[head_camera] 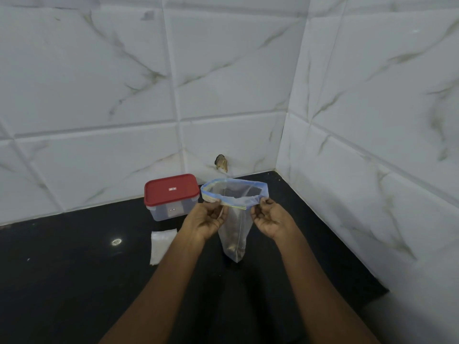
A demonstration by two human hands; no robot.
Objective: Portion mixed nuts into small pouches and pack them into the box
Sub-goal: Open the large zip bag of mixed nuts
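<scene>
A clear zip bag [234, 232] with a blue seal strip stands on the black counter, its mouth pulled wide open, with a small heap of nuts at its bottom. My left hand [206, 220] pinches the near left part of the rim. My right hand [270, 218] pinches the near right part of the rim. Left of the bag stands a clear plastic box with a red lid [172, 196], the lid on. A stack of small clear pouches [161, 243] lies flat in front of the box.
The black counter [74, 269] runs into a corner of white marble-look tiled walls behind and on the right. A small brown stub [221, 163] sticks out of the back wall just above the counter.
</scene>
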